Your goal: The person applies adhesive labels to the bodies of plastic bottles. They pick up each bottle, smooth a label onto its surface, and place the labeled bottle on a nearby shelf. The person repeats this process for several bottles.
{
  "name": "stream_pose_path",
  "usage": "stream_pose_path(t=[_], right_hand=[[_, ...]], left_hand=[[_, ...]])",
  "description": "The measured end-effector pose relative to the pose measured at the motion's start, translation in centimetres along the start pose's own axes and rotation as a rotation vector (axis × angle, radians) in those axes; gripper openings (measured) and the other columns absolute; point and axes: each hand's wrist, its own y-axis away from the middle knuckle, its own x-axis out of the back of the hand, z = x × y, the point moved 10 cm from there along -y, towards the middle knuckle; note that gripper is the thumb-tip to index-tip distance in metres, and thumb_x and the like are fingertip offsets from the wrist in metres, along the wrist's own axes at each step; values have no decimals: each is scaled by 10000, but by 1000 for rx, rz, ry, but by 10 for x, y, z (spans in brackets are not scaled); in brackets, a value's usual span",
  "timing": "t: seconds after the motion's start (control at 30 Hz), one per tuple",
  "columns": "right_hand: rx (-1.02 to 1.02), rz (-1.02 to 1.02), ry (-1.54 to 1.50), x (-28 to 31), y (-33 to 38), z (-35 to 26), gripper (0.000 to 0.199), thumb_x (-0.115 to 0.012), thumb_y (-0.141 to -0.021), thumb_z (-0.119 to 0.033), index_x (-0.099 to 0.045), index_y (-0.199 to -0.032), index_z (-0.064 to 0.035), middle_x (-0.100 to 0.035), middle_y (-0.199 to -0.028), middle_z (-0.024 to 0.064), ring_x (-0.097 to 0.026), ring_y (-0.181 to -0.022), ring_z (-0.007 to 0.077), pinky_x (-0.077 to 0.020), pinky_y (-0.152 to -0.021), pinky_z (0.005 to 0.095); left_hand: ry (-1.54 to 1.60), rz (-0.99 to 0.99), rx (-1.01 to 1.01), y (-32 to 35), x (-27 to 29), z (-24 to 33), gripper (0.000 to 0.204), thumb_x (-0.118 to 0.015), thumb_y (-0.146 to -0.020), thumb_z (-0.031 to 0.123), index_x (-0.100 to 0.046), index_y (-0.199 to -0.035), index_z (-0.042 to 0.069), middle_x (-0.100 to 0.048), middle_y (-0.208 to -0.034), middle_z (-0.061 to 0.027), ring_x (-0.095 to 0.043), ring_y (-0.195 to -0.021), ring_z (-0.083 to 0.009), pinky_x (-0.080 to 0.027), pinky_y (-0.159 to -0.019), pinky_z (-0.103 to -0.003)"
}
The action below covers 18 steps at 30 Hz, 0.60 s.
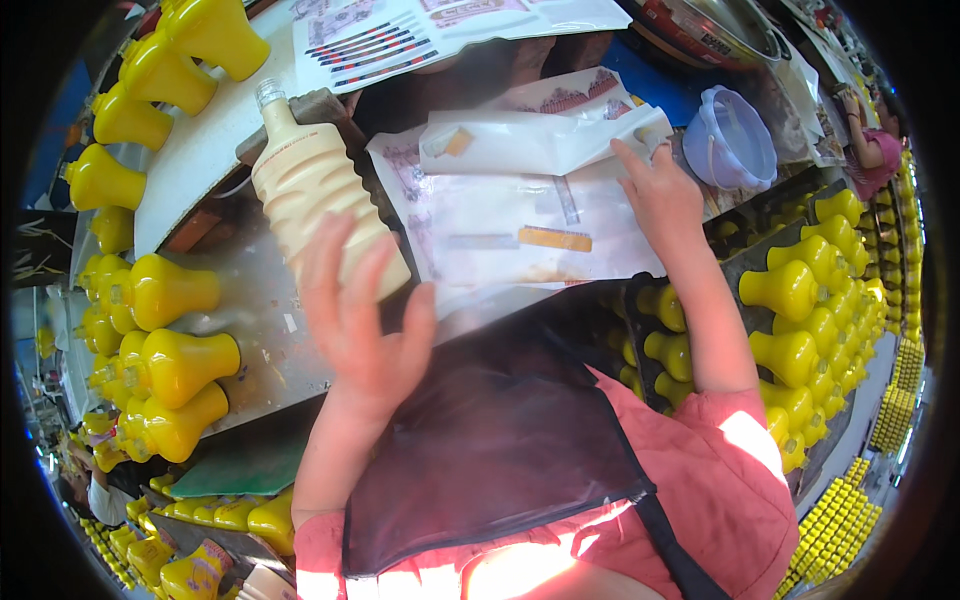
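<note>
My left hand [365, 320] is raised with its fingers spread, slightly blurred, in front of the lower part of a ribbed cream-coloured bottle [305, 175]. It holds nothing; whether it touches the bottle I cannot tell. My right hand [668, 200] reaches to the right edge of a folded-over translucent sheet [510, 145]. Its index finger is stretched out on the sheet, and its fingers are apart. Underneath lie printed white sheets [480, 210] with pale purple patterns. A small orange-tan strip [555, 239] rests on them.
A lilac bucket [728, 140] stands beside my right hand. Glossy yellow flared vessels [175, 292] line the left side, and many more [790, 290] fill racks at the right. Striped strips [370, 50] lie on papers at the back. Another person [875, 145] is at far right.
</note>
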Motion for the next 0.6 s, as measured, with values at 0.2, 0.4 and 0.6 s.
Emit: stream_pose_path(t=[0.2, 0.4, 0.6], right_hand=[[128, 161, -32, 13, -43, 11, 197, -663, -860, -110, -714, -1048, -142, -634, -1105, 118, -692, -854, 332, -576, -687, 426], [70, 48, -193, 14, -72, 33, 173, -721, -883, -186, -719, -1053, -151, -655, -1006, 114, -682, -876, 352, -551, -750, 435], [223, -229, -300, -4, -43, 3, 440, -757, -814, -171, -686, -1248, -145, -663, -1035, 151, -662, -1001, 359, -540, -841, 443]], left_hand=[[99, -124, -18, -15, -39, 13, 416, -769, -727, 9, -691, -1134, 33, -592, -1316, -213, -569, -1235, -434, -462, -1039, -493], [91, -171, -16, -19, -64, 15, 342, -762, -747, 30, -704, -1084, 48, -649, -1225, -169, -610, -1162, -386, -484, -1004, -489], [78, -206, -14, -23, -77, 17, 315, -754, -753, 34, -693, -1062, 54, -668, -1141, -151, -634, -1089, -367, -499, -967, -482]])
